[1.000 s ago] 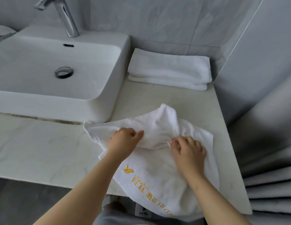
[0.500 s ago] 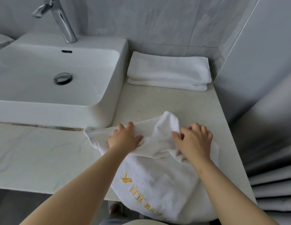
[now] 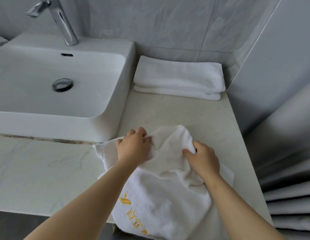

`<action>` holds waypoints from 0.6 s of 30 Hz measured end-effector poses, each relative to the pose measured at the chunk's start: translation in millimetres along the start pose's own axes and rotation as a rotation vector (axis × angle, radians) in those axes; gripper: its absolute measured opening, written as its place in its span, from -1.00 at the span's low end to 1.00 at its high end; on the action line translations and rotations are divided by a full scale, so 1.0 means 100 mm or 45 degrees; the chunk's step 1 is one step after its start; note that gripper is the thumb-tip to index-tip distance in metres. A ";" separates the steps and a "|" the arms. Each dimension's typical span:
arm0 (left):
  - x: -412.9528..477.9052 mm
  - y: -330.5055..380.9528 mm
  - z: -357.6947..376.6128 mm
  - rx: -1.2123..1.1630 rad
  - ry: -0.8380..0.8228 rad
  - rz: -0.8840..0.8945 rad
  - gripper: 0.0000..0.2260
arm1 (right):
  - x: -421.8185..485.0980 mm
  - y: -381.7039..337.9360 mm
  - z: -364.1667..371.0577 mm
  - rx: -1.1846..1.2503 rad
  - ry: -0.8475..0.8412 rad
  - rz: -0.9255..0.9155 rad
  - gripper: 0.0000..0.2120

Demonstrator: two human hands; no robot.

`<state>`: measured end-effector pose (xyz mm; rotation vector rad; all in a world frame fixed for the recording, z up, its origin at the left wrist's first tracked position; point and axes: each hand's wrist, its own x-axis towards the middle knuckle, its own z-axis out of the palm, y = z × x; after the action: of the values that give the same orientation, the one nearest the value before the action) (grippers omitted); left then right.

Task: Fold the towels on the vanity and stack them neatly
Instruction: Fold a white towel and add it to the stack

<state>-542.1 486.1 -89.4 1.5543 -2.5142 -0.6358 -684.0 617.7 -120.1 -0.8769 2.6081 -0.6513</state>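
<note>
Pinched in the curled fingers of left hand (image 3: 133, 149) and right hand (image 3: 205, 161), the limp white terry towel (image 3: 168, 187) is probably best taken by its corners.

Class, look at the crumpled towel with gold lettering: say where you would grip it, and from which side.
Grip the crumpled towel at its bunched far edge, from above, where the left hand and right hand pinch it. That edge rises in graspable folds; the lettered end hangs off the counter.
</note>
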 end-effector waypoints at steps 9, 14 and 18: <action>-0.10 0.41 -0.20 -0.728 0.460 0.617 -0.90 | -0.12 0.01 -0.03 0.610 0.542 -0.060 -0.69; 0.02 0.35 -0.21 -0.695 0.627 0.576 -0.74 | -0.19 -0.12 -0.28 0.892 0.708 -0.195 -0.72; 0.17 0.11 0.06 -0.272 0.067 0.022 -0.50 | -0.11 -0.06 -0.21 0.985 0.162 -0.011 -0.54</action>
<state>-560.8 477.4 -92.2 1.4528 -2.3315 -0.8190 -681.6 627.6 -97.3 -0.5972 2.1341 -1.6005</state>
